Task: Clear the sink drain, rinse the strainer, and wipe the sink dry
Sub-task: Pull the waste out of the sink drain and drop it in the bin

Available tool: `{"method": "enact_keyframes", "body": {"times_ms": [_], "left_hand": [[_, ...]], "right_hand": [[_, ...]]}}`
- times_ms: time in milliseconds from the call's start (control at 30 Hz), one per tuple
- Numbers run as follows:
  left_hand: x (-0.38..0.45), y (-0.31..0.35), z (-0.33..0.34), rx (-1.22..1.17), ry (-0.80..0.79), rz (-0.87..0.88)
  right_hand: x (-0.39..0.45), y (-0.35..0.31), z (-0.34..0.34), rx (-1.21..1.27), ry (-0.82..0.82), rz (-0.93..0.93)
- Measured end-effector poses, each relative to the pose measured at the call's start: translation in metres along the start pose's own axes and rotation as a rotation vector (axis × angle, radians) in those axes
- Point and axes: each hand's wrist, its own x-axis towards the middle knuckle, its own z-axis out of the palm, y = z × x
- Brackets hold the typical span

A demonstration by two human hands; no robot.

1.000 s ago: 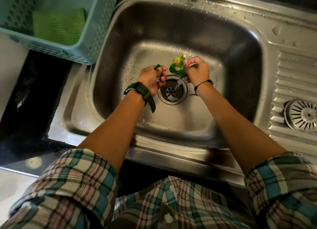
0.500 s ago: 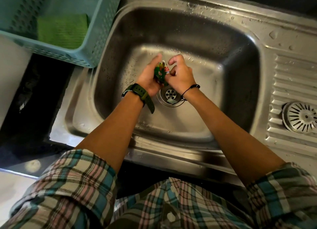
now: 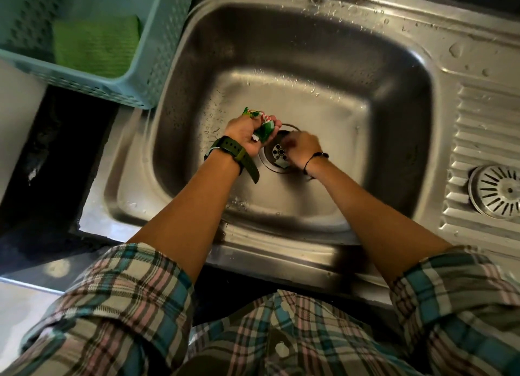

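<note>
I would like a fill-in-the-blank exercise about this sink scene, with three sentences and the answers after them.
1. The left hand grips a crumpled green ____.
2. The right hand reaches into the ____ at the bottom of the sink.
3. The strainer lies on the drainboard, to the ____ of the basin.

Missing words: wrapper; drain; right
</note>
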Motion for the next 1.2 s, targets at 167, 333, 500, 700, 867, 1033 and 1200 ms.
{"method": "enact_keyframes", "body": {"times_ms": [167,333,500,700,867,1033,1200], "left_hand": [[0.003,0.002,-0.003,0.007,0.022,0.033],[0.005,0.003,-0.007,0.041,0.041,0.057],[-0.001,0.002,-0.005,-0.001,0.007,0.054],[-0.011,0.0,0.01,0.046,-0.101,0.047],[-0.017,0.007,0.021,0.085,-0.1,0.083],[-0.013,0.014,0.011,0.057,0.061,0.107],[-0.011,0.01,0.002,0.069,0.086,0.096]], "right_hand": [[-0.005,0.011,0.037,-0.524,-0.167,-0.25],[-0.003,0.013,0.02,-0.422,-0.063,-0.276],[-0.009,0.0,-0.027,0.484,0.332,0.079],[-0.035,-0.032,-0.071,0.663,0.414,-0.159],[-0.03,-0.05,-0.07,0.141,0.232,-0.404],[-0.002,-0.035,-0.066,0.513,0.208,-0.197],[0.02,-0.008,-0.018,-0.229,0.042,0.014]]}}
